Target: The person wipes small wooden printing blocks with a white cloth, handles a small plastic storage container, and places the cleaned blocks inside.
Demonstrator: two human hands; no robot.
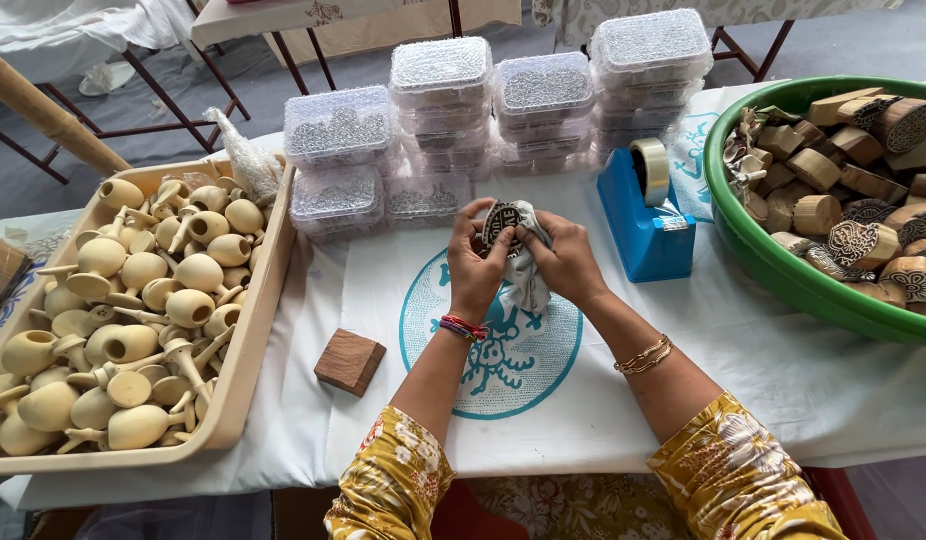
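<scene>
Hands meet over the middle of the white tablecloth, just above its round blue print. The left hand grips a round carved wooden stamp by its edge, fingers curled around it and thumb pressed against the patterned face. The right hand holds a crumpled grey cloth against the stamp, fingers bunched together around the fabric. Red and blue threads circle the left wrist, gold bangles the right, and both sleeves are yellow with a flower pattern.

To the left, a beige tray is piled with pale wooden knobs and handles. A small square wooden block lies on the cloth between the tray and the left forearm, apart from both. Behind the hands stand stacks of clear plastic boxes filled with small silvery pieces. A blue tape dispenser sits just right of the hands. At the far right a green basin holds many more carved wooden stamps.
</scene>
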